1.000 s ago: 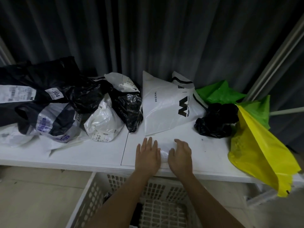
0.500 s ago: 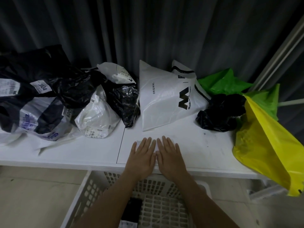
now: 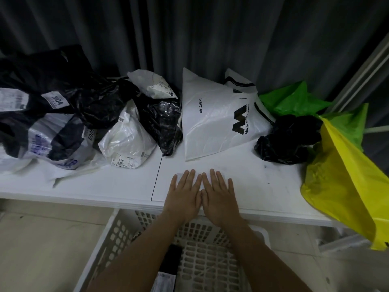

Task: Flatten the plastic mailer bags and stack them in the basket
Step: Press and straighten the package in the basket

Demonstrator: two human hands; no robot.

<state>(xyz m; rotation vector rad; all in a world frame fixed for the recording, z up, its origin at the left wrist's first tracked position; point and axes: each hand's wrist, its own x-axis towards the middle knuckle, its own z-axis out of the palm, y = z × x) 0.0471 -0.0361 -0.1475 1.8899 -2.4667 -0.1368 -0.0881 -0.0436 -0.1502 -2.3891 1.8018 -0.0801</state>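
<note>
White mailer bag (image 3: 212, 175) pressed flat under both hands

Basket (image 3: 210, 264) of white lattice sits below the wrists; crumpled bags (image 3: 130, 140) lie beyond the fingertips

A bare strip of the white table (image 3: 263, 186) is left along its front edge, right of the right hand (image 3: 219, 197). The back is blocked by a heap of crumpled bags (image 3: 84, 123), a white printed bag (image 3: 214, 123), a black bag (image 3: 288, 140) and a yellow bag (image 3: 345, 186). The basket (image 3: 117, 234) below is open from above.

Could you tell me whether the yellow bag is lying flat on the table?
No, the yellow bag hangs over the table's right edge.
</note>
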